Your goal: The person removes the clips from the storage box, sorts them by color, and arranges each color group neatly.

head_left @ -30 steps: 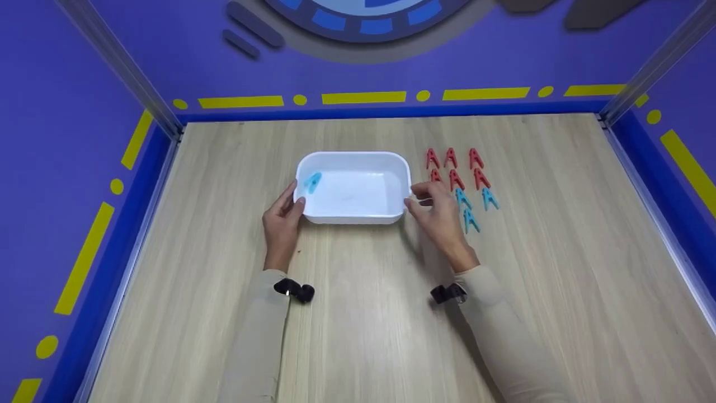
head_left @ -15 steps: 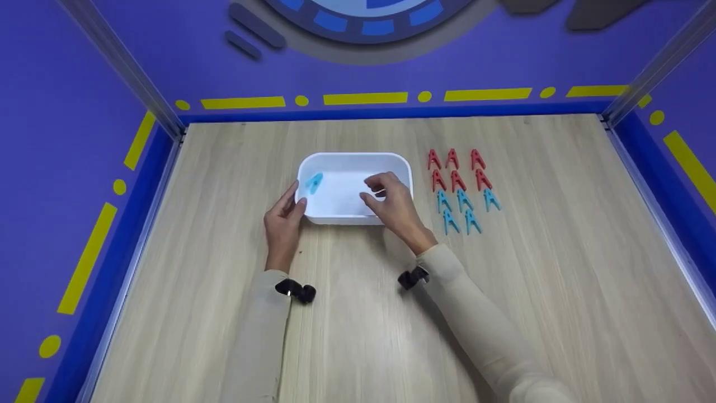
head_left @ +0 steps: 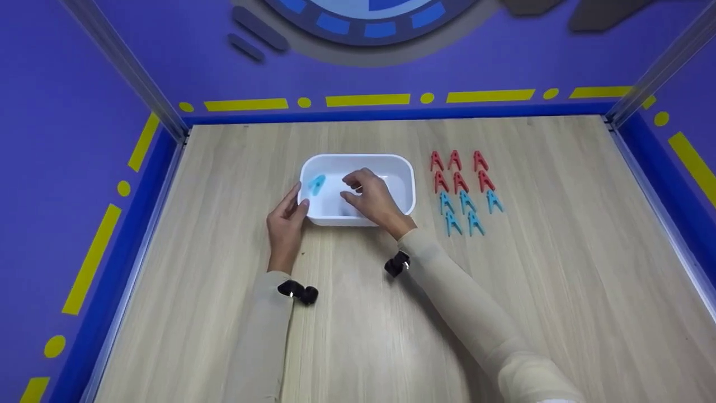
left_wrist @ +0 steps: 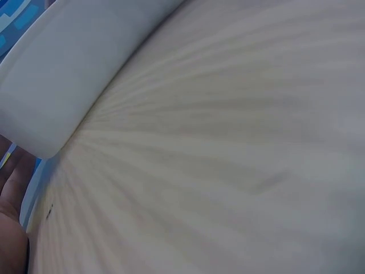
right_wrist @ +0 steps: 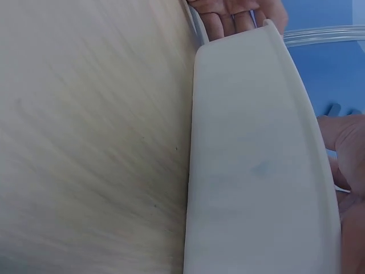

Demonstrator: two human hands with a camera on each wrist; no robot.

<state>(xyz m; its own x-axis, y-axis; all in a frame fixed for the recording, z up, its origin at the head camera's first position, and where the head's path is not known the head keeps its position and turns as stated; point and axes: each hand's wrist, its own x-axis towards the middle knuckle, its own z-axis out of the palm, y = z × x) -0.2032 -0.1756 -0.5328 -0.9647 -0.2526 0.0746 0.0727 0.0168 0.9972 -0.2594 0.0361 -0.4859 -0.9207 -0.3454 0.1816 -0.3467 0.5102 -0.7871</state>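
A white plastic tub (head_left: 358,219) stands on the table in the head view, with one light blue clothespin (head_left: 317,184) lying at its left end. My left hand (head_left: 285,226) holds the tub's left end, its thumb at the rim near the front corner and its fingers along the outside. Over the tub's middle hovers my right hand (head_left: 373,198), thumb and fingers apart, with nothing visible between them. The right wrist view shows the tub's outer wall (right_wrist: 251,148), part of the right hand (right_wrist: 351,154) beyond the rim, and left-hand fingers (right_wrist: 228,24) at the far end.
Right of the tub, several red clothespins (head_left: 460,182) lie in rows, with several light blue clothespins (head_left: 467,202) in rows nearer me. Blue-purple panels (head_left: 358,78) wall in the wooden table (head_left: 347,313) at the back and both sides.
My right hand has left the tub's right edge and moved left over its middle. The left hand keeps its place at the left end, and the clothespins stay put.
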